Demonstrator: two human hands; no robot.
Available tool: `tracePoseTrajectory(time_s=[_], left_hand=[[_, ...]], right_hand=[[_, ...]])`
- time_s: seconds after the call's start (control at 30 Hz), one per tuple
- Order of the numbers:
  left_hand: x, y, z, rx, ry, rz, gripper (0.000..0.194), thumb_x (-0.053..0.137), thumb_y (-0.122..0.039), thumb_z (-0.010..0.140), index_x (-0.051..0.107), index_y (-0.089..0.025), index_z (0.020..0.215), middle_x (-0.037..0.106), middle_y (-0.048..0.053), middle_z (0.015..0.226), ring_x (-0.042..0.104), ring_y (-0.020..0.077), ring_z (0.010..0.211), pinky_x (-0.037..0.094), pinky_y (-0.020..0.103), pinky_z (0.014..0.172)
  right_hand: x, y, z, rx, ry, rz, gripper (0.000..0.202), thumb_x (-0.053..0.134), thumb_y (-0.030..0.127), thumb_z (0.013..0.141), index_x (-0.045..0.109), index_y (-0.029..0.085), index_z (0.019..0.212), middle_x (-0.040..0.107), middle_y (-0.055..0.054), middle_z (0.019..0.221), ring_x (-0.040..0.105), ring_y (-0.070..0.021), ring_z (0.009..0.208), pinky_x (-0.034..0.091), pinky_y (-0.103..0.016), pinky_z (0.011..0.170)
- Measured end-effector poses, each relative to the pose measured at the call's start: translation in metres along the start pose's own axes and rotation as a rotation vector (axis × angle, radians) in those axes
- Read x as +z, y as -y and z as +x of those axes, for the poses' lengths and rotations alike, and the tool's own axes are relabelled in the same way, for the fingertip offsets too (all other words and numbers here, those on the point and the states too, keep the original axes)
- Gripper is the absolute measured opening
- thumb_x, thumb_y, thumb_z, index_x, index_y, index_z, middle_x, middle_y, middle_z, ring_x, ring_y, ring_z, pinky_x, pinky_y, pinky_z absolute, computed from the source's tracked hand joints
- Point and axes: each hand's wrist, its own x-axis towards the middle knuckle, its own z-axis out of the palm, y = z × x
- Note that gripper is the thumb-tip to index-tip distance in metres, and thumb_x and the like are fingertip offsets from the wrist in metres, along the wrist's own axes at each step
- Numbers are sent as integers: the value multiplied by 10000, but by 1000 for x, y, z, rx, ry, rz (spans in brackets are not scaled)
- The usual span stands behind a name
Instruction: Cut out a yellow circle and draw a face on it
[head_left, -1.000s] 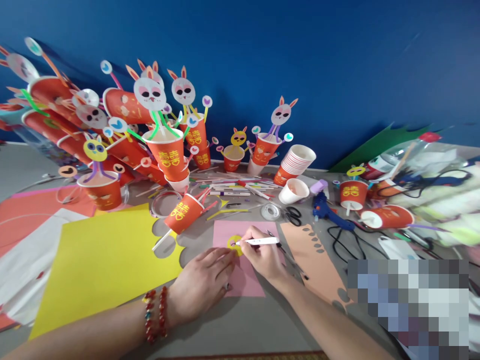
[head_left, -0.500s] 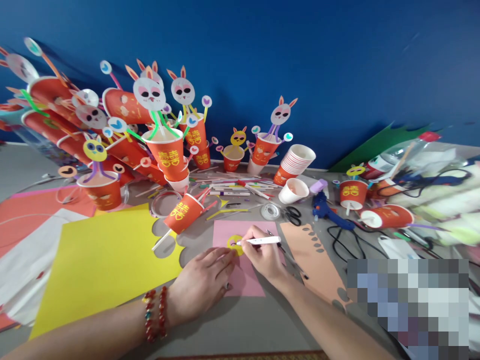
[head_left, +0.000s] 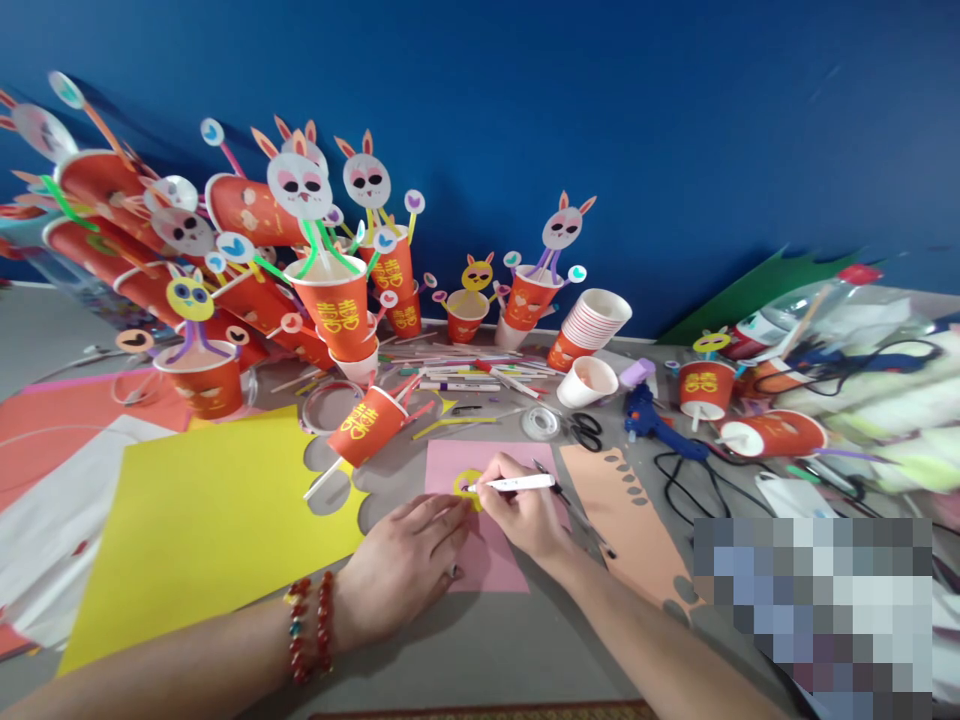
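My right hand [head_left: 523, 508] is closed round a white marker pen [head_left: 525, 483], its tip on a small yellow paper circle [head_left: 461, 480] that bears dark drawn marks. Beneath the circle lies a sheet of pink paper [head_left: 491, 555]. Flat on the table and the pink sheet, my left hand [head_left: 409, 550] has its fingers stretched out, fingertips at the circle's lower edge. To its left is a large yellow sheet [head_left: 217, 520] with round cut-outs along its right side. A peach paper strip [head_left: 630, 520] with oval holes lies right of my right hand.
Red paper cups with rabbit faces [head_left: 298, 185] crowd the back left. Behind the pink sheet lie loose markers [head_left: 457, 386], a tape roll [head_left: 540, 423] and scissors [head_left: 586, 431]. A blue glue gun [head_left: 664, 425] with a black cable, a tipped cup [head_left: 776, 433] and a bottle [head_left: 787, 305] are at right.
My right hand and the marker have shifted slightly left over the yellow circle. The dark mark at the tip looks larger. My left hand stays in place.
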Motion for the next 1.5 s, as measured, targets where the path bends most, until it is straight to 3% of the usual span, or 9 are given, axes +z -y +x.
tracePoseTrajectory(time_s=[1.5], left_hand=[[-1,0,0,-6,9,-7,419,565,-316,973,553,-133,1350,593,89,1419,508,254,1330,393,391,1136]], right_hand=[[-1,5,0,10,29,-23,153,540,236,893,528,229,741,580,37,622,517,-132,543,377,-232,530]])
